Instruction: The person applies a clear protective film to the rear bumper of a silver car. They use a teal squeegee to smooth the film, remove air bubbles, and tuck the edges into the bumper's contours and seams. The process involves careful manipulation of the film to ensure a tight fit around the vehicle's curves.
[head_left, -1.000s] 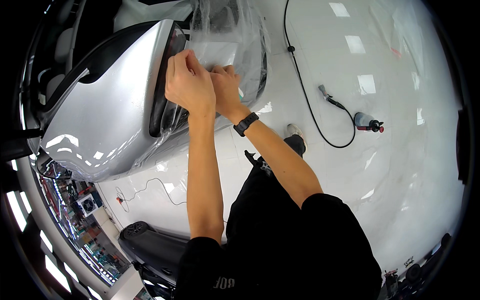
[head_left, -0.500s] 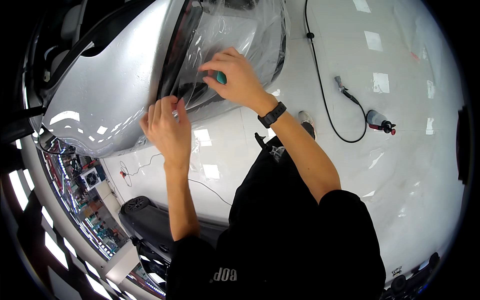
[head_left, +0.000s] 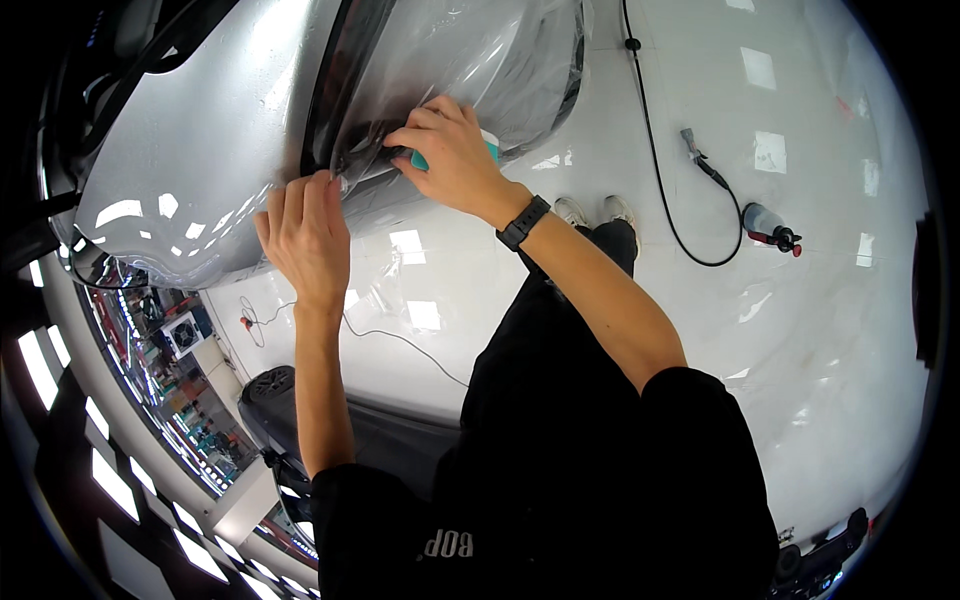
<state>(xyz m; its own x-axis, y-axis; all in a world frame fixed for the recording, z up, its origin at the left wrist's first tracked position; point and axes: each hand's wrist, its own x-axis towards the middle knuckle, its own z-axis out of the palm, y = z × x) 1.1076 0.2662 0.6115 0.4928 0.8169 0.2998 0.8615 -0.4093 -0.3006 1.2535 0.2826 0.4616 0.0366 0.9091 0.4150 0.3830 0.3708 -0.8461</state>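
A loose sheet of clear film [head_left: 430, 65] lies over the rear end of a silver car [head_left: 215, 110]. My left hand [head_left: 305, 240] is closed, its thumb and fingertips pinching the edge of the film beside the dark gap in the bodywork. To the right of it, my right hand [head_left: 450, 155] is curled round a teal squeegee [head_left: 491, 146] lodged in the palm. The thumb and forefinger of that hand come together at the film; whether they grip it I cannot tell.
On the glossy pale floor at right lie a black hose [head_left: 665, 200] with a spray gun [head_left: 705, 160] and a pump spray bottle [head_left: 765, 228]. A thin cable [head_left: 400, 340] crosses the floor behind my left arm. A dark car [head_left: 390, 435] stands at lower left.
My left hand has moved slightly left and up along the film edge. The right hand has shifted down a little, and more of the squeegee shows. The film looks pulled smoother.
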